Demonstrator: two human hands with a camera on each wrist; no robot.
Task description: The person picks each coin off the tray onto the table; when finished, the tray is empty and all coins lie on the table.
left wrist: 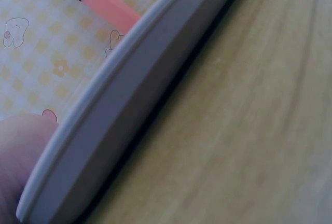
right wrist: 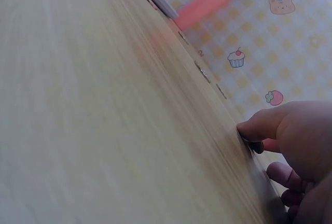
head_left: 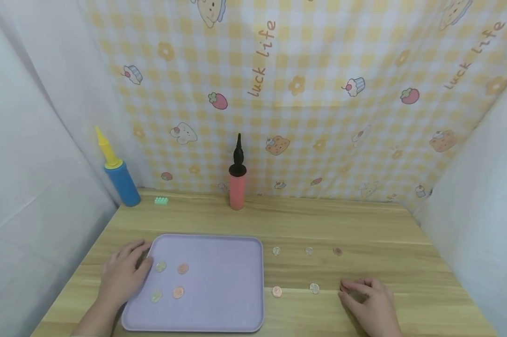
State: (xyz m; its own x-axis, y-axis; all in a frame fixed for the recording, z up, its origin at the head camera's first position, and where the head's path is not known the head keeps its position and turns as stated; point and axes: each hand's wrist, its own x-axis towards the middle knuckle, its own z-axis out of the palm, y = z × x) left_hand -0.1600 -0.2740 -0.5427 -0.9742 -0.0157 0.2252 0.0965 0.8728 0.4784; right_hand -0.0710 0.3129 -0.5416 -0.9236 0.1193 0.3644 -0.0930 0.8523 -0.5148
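Observation:
My left hand (head_left: 123, 271) rests at the left edge of a lilac tray (head_left: 221, 281), its thumb over the rim; the left wrist view shows the tray wall close up and part of a finger or thumb behind it. Silver and copper-coloured coins lie spaced apart in the tray, among them a copper coin (head_left: 178, 292). Right of the tray, my right hand (head_left: 373, 302) pinches a coppery coin (head_left: 343, 286) at the tabletop between thumb and forefinger. Nearest to it are a silver coin (head_left: 314, 288) and a dark copper coin (head_left: 337, 252).
More coins lie on the wooden table (head_left: 363, 224), between tray and right hand. At the back stand a pink hand pump (head_left: 237, 192) with a black nozzle and a blue pump (head_left: 123, 185) with a yellow top. A small green toy brick (head_left: 161, 201) lies between them.

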